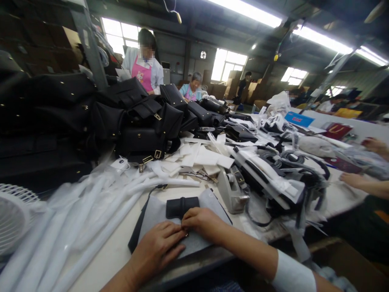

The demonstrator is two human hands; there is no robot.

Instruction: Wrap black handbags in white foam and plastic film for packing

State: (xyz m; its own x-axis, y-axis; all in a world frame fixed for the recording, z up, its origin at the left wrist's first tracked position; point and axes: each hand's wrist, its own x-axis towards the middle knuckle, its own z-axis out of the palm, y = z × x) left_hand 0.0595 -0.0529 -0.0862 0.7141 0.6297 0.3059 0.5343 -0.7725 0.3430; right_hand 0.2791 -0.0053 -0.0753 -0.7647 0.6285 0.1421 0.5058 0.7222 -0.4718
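A black handbag (133,239) lies on the table in front of me, with a grey protective sheet (157,209) over its face. Across the sheet sits a short black strap piece with a loop (173,208). My left hand (159,243) rests on the sheet, fingers stretched toward the middle of the bag. Just below the strap piece, my right hand (200,222) is closed, its fingertips pinched together and meeting the left fingertips. What the pinch holds is hidden. A small shiny metal spot (186,235) shows beside the fingertips.
Black bags (139,142) are heaped at the back left. White padded tubes (91,215) and a fan (15,219) lie left. A tape dispenser (232,190), white sheets (197,156) and wrapped straps (267,178) stand beyond the bag. A co-worker's hand (352,179) reaches in at right.
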